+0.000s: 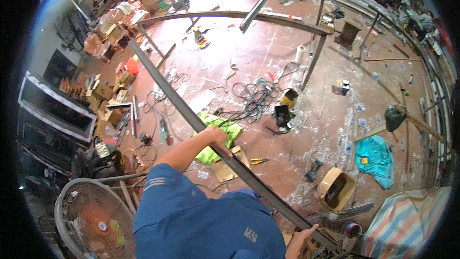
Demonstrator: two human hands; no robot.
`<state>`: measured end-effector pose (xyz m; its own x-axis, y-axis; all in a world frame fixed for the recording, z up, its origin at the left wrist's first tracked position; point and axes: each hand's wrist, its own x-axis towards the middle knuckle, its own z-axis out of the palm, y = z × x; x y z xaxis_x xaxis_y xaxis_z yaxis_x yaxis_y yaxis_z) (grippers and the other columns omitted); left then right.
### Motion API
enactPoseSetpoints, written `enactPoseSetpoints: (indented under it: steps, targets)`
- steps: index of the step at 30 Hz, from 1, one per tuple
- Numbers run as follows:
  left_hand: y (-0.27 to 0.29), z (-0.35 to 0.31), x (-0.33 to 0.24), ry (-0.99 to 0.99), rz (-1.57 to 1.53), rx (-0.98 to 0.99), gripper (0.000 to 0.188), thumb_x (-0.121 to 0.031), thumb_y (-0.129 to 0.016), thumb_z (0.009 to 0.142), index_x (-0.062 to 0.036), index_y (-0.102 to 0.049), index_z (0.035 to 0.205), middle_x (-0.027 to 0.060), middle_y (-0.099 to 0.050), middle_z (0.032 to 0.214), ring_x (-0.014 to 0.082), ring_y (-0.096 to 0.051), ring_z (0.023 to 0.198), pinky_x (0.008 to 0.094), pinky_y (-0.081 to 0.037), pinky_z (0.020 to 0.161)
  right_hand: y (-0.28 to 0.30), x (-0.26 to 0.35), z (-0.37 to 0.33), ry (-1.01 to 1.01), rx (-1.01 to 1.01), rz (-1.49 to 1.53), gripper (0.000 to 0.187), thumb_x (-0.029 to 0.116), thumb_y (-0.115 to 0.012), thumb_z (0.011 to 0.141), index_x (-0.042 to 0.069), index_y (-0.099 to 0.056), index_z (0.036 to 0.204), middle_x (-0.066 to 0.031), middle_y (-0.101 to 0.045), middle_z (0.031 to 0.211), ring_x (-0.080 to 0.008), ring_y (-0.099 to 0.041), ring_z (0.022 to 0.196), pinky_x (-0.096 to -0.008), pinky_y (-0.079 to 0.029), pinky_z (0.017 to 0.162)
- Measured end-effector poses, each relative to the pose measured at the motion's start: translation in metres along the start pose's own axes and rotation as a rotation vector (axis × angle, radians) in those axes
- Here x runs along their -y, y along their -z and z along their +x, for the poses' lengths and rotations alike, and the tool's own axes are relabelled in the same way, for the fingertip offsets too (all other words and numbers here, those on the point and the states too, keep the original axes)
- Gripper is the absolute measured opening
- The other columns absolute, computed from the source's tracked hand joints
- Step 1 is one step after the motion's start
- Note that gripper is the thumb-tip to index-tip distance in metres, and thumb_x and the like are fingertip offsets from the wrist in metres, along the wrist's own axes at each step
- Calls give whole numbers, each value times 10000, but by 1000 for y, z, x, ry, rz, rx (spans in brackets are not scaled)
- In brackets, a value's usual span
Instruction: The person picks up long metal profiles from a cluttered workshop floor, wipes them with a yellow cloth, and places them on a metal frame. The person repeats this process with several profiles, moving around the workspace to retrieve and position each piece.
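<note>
A long dark metal bar (177, 98) runs slantwise across the view, from the upper left down to the lower right in front of my body. My left hand (215, 139) is closed around its middle stretch, thumb along the near side. Farther down the same bar, close to its lower right part, my right hand (305, 234) grips it with the fingers partly hidden. Below the bar, by my left hand, lie a bright yellow-green cloth (230, 134) and a flattened piece of cardboard (225, 171). Yellow-handled pliers (259, 161) rest on the floor just beyond the bar.
A long metal rack (211, 14) stands ahead, another bar (261, 5) lying across it. Tangled cables (254, 98) cover the middle floor. A large fan (98, 220) is at lower left. On the right are an open cardboard box (337, 189), a teal cloth (376, 160) and a striped sheet (407, 220).
</note>
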<state>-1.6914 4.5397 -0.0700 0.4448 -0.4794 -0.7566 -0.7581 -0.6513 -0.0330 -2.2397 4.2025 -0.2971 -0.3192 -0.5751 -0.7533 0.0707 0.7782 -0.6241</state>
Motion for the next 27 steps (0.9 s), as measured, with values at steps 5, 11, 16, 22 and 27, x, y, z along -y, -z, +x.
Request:
enactPoseSetpoints:
  steps: [5,11,16,22,27]
  targets:
    - [70,-13,-16,-83,102,-87,952,-985,-497,679,-93,-787,836,146,-751,854,364,-725,839,482,-554,715,-43,46,-18,-51,-100,24,1038,754,-622,844,87,-323,1582,-233,-406,1544,-409,-444,1383,-663,-381,1096]
    - [153,4,-29,-237,169,-309,881,-935,-529,723,-98,-756,879,174,-723,800,404,-711,812,500,-554,704,-56,72,-15,27,-105,224,897,717,-673,820,67,-522,1419,-205,-586,1352,-366,-593,1167,-608,-443,915]
    - [228,30,-54,-308,327,-403,875,-937,-534,715,-92,-736,815,167,-716,762,392,-713,770,496,-555,676,-60,105,0,-32,-127,229,980,702,-676,819,124,-377,1553,-218,-474,1498,-421,-478,1339,-653,-408,1065]
    - [307,98,-88,-484,388,-696,759,-879,-619,714,-124,-676,764,123,-696,715,362,-703,711,474,-529,620,-42,120,82,274,-98,368,741,697,-629,879,65,-612,1264,-172,-629,1269,-348,-618,1086,-473,-518,812]
    - [364,149,-123,-472,381,-579,494,-617,-773,735,-162,-666,896,42,-682,842,279,-688,869,459,-482,840,-111,179,78,218,-161,277,740,700,-622,883,63,-612,1258,-173,-626,1264,-349,-618,1078,-470,-521,806]
